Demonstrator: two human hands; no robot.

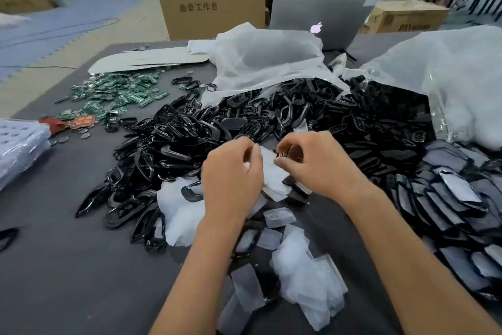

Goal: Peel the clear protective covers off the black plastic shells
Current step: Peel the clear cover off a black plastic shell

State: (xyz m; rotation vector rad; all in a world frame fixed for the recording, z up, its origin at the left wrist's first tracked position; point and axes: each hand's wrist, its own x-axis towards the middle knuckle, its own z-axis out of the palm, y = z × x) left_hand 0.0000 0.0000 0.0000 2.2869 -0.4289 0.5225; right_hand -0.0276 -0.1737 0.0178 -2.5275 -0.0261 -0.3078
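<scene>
**Mid-peel at the centre of the table**

I'm looking down on a dark grey table (68, 266) crowded with stock. Largest is the heap of bare black plastic shells (217, 128) spread across the middle, spilling out of a white plastic bag (266, 60). To my right sits a stack of shells with film on them (456, 198), which I take to be the pending pile. Toward me, a drift of peeled clear covers (301, 277) lies between the forearms. Far left is a scatter of green circuit boards (119, 92), and beyond the bag a grey laptop (317, 19).

Both hands meet just in front of the big heap. The left hand (231, 174) has its fingers curled in, pinching a piece of clear film (271, 171). The right hand (317, 163) is curled round a small dark shell (292, 181), thumb and forefinger closed on its upper end. The film covers most of that shell, so I can't be sure how much of it is stuck down.

I judge this as the peel step itself, partly done. The next move calls for holding the shell steady in the right hand while the left draws the film away, then dropping each onto its own pile.
</scene>
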